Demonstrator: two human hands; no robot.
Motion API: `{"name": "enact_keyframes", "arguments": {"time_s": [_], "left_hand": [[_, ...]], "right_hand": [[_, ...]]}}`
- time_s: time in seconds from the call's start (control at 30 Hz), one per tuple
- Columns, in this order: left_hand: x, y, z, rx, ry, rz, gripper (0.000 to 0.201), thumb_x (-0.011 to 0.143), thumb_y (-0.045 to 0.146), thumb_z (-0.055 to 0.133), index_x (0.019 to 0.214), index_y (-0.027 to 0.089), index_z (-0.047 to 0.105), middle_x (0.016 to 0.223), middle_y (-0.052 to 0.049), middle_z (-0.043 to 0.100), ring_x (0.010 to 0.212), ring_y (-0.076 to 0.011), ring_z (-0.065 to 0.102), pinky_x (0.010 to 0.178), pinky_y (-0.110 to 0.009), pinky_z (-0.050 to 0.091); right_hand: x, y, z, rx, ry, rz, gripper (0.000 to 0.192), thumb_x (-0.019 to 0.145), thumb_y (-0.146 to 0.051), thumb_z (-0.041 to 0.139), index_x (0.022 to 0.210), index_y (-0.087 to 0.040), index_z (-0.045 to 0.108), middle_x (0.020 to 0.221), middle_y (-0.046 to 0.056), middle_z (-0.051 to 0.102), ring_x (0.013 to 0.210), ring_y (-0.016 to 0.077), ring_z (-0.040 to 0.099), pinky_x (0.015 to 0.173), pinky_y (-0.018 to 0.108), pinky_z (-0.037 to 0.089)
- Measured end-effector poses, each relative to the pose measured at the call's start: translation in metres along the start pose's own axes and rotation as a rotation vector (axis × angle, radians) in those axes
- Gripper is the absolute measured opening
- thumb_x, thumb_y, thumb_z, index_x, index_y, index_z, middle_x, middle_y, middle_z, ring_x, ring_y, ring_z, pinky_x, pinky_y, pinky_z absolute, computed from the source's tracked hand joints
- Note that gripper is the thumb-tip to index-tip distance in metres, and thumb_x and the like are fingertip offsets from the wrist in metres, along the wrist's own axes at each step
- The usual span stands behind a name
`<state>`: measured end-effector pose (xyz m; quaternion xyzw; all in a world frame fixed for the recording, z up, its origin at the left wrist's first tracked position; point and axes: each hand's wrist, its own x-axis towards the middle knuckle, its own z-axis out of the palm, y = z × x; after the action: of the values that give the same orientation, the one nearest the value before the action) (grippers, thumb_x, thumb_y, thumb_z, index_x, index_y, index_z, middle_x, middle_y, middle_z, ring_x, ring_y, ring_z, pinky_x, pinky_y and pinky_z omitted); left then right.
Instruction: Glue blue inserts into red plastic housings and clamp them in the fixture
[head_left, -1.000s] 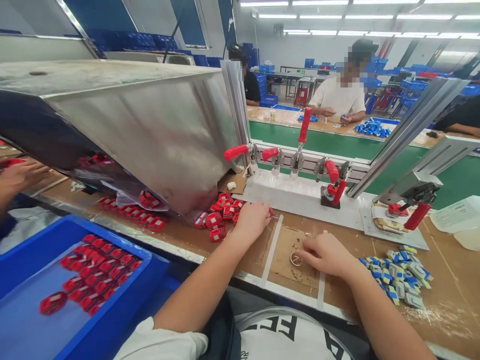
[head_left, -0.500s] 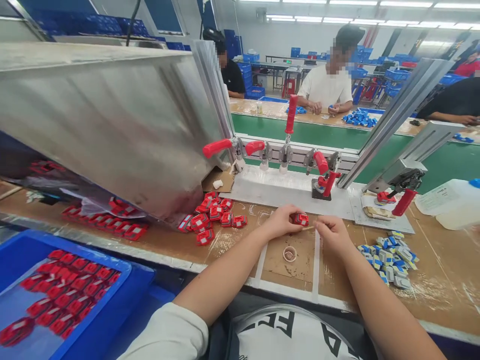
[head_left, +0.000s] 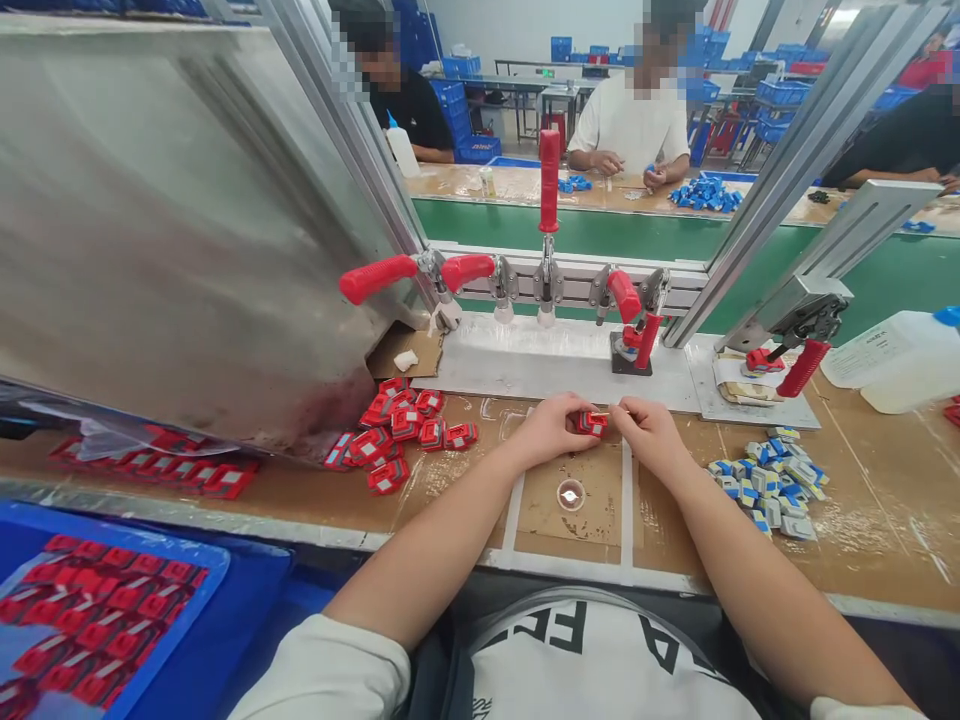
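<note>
Several rows of stored red parts lie in a blue bin, nearest the viewer, to the left of both grips and well apart from them. One small round cup stands on the table, on the near side of the left grip, between two pale strips.

The left grip is closed at the fingertips on the held red part, which sits at the grip's right side, raised above the table. Its long axis appears to run left to right, with the exposed end pointing toward the right grip. The fingers cover its other end. The right grip is pinched together on a thin pale stick. The stick's long axis also runs left to right; its tip points left over the part's far edge. Contact cannot be confirmed.

A loose heap of red parts lies left of the left grip, pointing in mixed directions. Blue-and-grey parts are heaped right of the right grip. Beyond both grips are a white base plate and a clamp with an upright red handle. Farther beyond, a person in a white shirt sits facing the grips.
</note>
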<state>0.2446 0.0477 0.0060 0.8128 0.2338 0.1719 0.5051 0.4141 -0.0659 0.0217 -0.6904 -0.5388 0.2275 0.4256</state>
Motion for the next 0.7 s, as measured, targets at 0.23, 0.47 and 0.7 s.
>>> {"name": "enact_keyframes", "arguments": {"time_s": [0.23, 0.47, 0.7], "left_hand": [[-0.002, 0.002, 0.0, 0.009, 0.028, -0.019, 0.031, 0.071, 0.029, 0.08, 0.1, 0.02, 0.077, 0.095, -0.003, 0.065, 0.079, -0.0158, 0.062, 0.072, -0.026, 0.049], [-0.005, 0.001, -0.003, 0.068, 0.001, 0.02, 0.031, 0.076, 0.026, 0.078, 0.107, 0.023, 0.077, 0.107, -0.004, 0.067, 0.087, -0.0173, 0.063, 0.076, -0.028, 0.051], [-0.003, -0.002, 0.0, -0.024, 0.024, 0.074, 0.031, 0.077, 0.017, 0.077, 0.107, 0.021, 0.075, 0.111, -0.006, 0.065, 0.089, -0.0165, 0.062, 0.076, -0.027, 0.051]], "right_hand": [[-0.004, -0.002, -0.004, -0.198, 0.069, -0.102, 0.041, 0.088, -0.038, 0.05, 0.058, -0.023, 0.026, 0.054, -0.005, 0.025, 0.054, 0.0116, 0.026, 0.054, 0.03, 0.02], [-0.007, -0.007, -0.006, -0.191, 0.024, -0.144, 0.037, 0.082, -0.03, 0.049, 0.058, -0.023, 0.022, 0.055, -0.006, 0.019, 0.054, 0.0095, 0.021, 0.052, 0.028, 0.017], [-0.02, -0.022, -0.003, 0.041, -0.199, -0.238, 0.039, 0.087, -0.028, 0.049, 0.057, -0.022, 0.024, 0.056, -0.006, 0.021, 0.054, 0.0086, 0.02, 0.052, 0.027, 0.018]]}}
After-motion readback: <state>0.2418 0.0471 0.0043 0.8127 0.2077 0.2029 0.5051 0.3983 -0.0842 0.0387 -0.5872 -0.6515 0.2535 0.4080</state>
